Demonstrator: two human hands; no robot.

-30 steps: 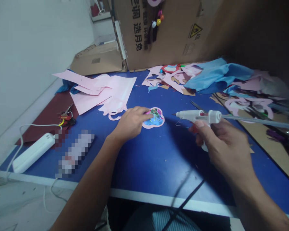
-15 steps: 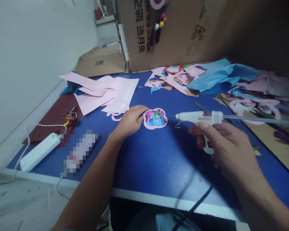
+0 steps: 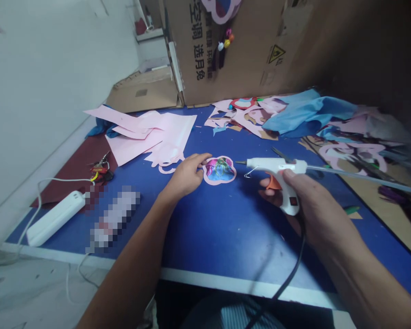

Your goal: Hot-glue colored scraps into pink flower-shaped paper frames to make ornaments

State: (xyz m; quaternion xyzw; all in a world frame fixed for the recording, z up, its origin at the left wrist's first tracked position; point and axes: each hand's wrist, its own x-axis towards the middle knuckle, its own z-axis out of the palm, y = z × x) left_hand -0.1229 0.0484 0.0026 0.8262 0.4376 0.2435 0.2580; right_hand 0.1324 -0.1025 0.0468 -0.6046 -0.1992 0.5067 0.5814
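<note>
So, using the flower-shaped piece (image 3: 220,170) as the landmark: it's lying flat on the blue worktop (image 3: 205,237), pink rim, shiny multicoloured middle.

Closest in, a black cable (image 3: 276,294) trails down to the right of the piece. On the near side and well off to its left there's a pixelated item (image 3: 114,217), plus a white block (image 3: 56,217) with a cord on it.

Right of the piece, the right hand (image 3: 317,205) is wrapped round the grip of a white glue gun (image 3: 270,165), fingers by the orange trigger (image 3: 273,182), nozzle tip just beside the piece's right rim. A translucent glue stick (image 3: 356,175) pokes out the back. The left hand (image 3: 187,176) is half curled with its fingertips at the piece's left rim; can't tell if it's pinching or just resting there.

Farther back: keys (image 3: 102,169) well left of the piece, pink sheets (image 3: 174,130) behind it to the left, rumpled blue fabric (image 3: 304,114) behind it to the right, then a big cardboard panel (image 3: 246,68) behind everything.
</note>
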